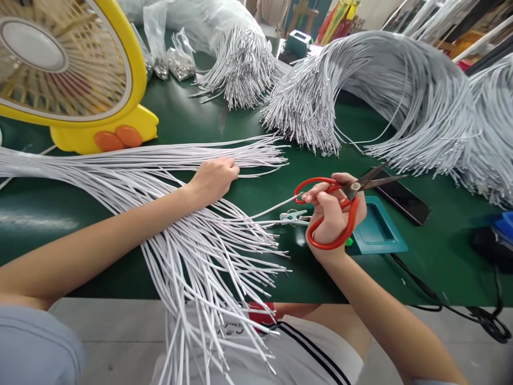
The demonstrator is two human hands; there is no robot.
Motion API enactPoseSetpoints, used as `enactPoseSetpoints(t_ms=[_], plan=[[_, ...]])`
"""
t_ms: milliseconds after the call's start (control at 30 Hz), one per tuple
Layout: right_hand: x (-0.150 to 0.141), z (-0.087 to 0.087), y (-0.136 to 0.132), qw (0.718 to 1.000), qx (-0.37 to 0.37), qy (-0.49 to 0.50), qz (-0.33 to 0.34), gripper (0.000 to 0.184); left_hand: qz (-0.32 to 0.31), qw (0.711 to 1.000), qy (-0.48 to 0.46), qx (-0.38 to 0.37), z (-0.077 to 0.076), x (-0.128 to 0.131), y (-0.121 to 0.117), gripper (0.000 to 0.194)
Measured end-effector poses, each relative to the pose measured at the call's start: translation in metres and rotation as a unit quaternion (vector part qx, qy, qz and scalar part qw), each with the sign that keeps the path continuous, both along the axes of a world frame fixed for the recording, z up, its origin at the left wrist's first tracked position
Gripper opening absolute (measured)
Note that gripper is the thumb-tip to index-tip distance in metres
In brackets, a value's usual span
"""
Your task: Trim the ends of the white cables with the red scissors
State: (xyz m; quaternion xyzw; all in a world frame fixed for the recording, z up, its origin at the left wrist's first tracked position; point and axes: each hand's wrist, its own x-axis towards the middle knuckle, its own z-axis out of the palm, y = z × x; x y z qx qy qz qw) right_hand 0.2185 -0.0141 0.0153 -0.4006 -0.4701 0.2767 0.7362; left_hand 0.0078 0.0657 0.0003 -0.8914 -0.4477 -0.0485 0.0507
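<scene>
Standing at ten o'clock, one round, ribbed fan (138, 59) of yellow plastic is seen. Smooth, slender white cables (192, 251), too many to count, are spread from nine o'clock toward six; over them, the left hand (216, 177) is laid with curled fingers, though whether it is clamped cannot be told. Near three o'clock, one pair of red-looped scissors (355, 186), metal blades parted, is gripped by the right hand (332, 211), its forearm angled from five. Rightward, one flat teal tray (380, 249) and one glossy dark phone (406, 200) are set.
</scene>
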Motion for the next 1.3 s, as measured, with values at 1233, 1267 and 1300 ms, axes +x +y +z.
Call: enactPoseSetpoints(t_ms=[1233,1267,1300], plan=[[-0.003,0.0,0.004,1.0,0.014,0.002,-0.014,0.027,-0.036,0.747,-0.508,-0.428,0.012,0.021,-0.03,0.011],[-0.003,0.0,0.004,1.0,0.017,0.005,-0.014,0.028,-0.026,0.735,-0.513,-0.444,0.013,0.021,-0.03,0.011],[-0.004,0.0,0.004,1.0,0.019,0.006,-0.015,0.028,-0.018,0.721,-0.518,-0.46,0.013,0.021,-0.029,0.01]])
